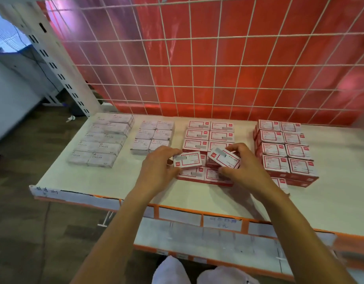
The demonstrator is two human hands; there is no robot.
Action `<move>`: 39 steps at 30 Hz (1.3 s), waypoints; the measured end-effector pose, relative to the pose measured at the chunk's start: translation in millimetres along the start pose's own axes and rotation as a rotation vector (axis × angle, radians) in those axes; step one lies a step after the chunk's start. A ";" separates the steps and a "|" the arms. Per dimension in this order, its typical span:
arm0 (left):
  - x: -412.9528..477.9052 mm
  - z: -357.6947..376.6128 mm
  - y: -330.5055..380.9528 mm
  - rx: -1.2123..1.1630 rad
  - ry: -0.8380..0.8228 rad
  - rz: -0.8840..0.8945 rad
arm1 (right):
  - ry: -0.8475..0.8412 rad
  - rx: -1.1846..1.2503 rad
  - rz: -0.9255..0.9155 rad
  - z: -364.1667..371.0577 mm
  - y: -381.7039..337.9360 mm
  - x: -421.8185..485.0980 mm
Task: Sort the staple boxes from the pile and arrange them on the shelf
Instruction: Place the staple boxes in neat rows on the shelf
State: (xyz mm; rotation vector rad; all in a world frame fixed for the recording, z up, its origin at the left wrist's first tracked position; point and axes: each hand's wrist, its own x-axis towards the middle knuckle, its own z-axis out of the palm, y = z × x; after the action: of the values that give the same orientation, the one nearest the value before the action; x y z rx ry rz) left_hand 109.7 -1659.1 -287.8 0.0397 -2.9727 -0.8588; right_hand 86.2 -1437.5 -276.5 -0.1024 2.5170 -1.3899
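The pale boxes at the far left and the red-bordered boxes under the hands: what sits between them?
A smaller block of pale boxes, bare shelf either side, in the head view.

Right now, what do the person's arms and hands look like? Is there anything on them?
Both arms are bare as far as the picture shows: no sleeves reach the left forearm or the right forearm. The left hand and right hand wear no gloves, and I see no watch, bracelet or ring.
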 end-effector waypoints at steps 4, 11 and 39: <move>12.9 -5.0 -8.7 -0.003 -0.069 0.049 | 0.130 0.053 0.019 4.7 0.1 0.2; 23.7 -12.0 -12.5 -0.025 -0.151 0.137 | 0.308 -0.011 0.038 11.3 -0.6 0.2; 23.3 -4.9 6.1 -0.054 -0.225 0.206 | 0.612 0.070 0.052 44.6 -4.1 -28.5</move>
State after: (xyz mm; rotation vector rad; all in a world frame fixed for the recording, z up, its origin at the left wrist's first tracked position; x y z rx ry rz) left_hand 86.6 -1657.4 -279.5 -0.3832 -3.0799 -0.9745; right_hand 125.1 -1471.0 -290.1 0.4684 2.9012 -1.6838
